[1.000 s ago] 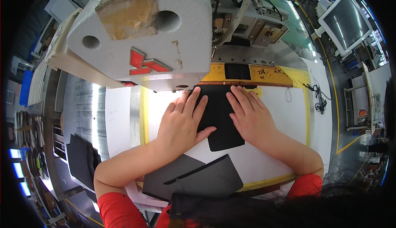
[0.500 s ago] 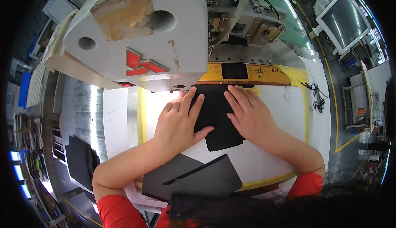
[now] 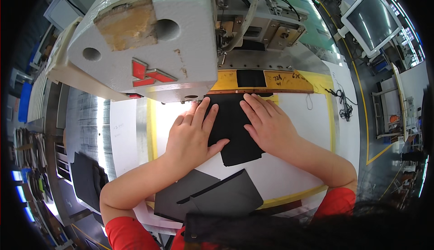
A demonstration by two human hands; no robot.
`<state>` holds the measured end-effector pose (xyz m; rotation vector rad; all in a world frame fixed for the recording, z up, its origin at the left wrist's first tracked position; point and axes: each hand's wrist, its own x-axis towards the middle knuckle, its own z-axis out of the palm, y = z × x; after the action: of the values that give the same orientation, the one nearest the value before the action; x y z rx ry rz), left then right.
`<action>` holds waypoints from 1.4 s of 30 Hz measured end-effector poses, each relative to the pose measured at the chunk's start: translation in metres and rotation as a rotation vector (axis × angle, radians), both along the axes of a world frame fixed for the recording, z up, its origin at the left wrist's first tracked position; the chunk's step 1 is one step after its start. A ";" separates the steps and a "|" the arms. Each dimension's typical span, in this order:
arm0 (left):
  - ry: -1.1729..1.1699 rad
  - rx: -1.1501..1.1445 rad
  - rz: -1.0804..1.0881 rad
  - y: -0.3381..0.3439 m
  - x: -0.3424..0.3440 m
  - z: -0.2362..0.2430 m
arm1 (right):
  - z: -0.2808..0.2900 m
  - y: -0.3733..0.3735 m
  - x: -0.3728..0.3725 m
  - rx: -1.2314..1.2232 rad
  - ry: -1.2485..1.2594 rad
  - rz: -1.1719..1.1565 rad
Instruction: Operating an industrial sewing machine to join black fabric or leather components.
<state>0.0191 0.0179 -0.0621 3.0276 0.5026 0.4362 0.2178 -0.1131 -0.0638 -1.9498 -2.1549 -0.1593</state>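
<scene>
My left hand (image 3: pixel 190 132) lies with fingers apart on the left side of a black fabric piece (image 3: pixel 233 150), its fingertips under the front edge of a grey sewing machine head (image 3: pixel 140 33). My right hand (image 3: pixel 266 123) lies spread on the fabric's right side, fingertips at its upper edge. That edge meets a yellow bar (image 3: pixel 285 82) with handwriting and a black patch. Both hands rest over a white work board (image 3: pixel 307 119) bordered with yellow tape. Loose dark grey pieces (image 3: pixel 226 195) lie between my forearms.
A stack of black pieces (image 3: pixel 83 177) lies on the metal table (image 3: pixel 86 119) at the left. A thread tangle (image 3: pixel 346 109) is at the right, beyond the board. A tilted screen (image 3: pixel 370 19) stands upper right. Shelving (image 3: pixel 27 150) is at the far left.
The view has shifted slightly, so most things appear a little further left. My hands and the black fabric keep nearly the same positions relative to the machine.
</scene>
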 end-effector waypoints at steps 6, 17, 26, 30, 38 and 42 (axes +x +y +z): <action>-0.001 0.009 0.046 -0.004 0.001 0.004 | -0.005 0.000 0.004 0.024 0.027 0.033; -0.017 0.013 0.066 -0.010 0.002 0.015 | -0.003 -0.001 0.005 0.059 0.000 0.065; 0.001 0.012 0.127 -0.021 0.011 0.022 | 0.002 -0.006 0.015 0.059 0.010 0.120; -0.021 0.025 0.156 -0.025 0.014 0.024 | 0.007 -0.014 0.022 0.037 0.117 0.164; -0.048 0.087 0.196 -0.033 0.021 0.026 | 0.016 -0.037 0.056 0.014 0.225 0.199; -0.016 0.111 0.182 -0.038 0.027 0.039 | 0.012 -0.026 0.065 0.187 0.260 0.222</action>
<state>0.0461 -0.0196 -0.0228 3.0930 0.7827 0.5131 0.2833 -0.1394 -0.0516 -1.5258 -2.0822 -0.0619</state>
